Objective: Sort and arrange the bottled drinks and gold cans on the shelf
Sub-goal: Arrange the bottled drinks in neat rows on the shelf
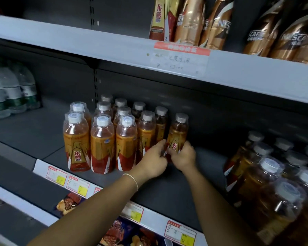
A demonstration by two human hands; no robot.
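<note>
Both hands, left [154,157] and right [183,156], curl round one bottle [177,135] just right of the tidy block [103,139] mid-shelf [167,185], so that group looks nearly done, while the right cluster [267,174] and what may be gold cans [158,18] above remain.

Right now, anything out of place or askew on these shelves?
Two things. One orange bottle, gripped by the left hand and right hand, stands apart to the right of the bottle block. On the upper shelf, a gold can with the same branding sits beside the coffee bottles.
</note>
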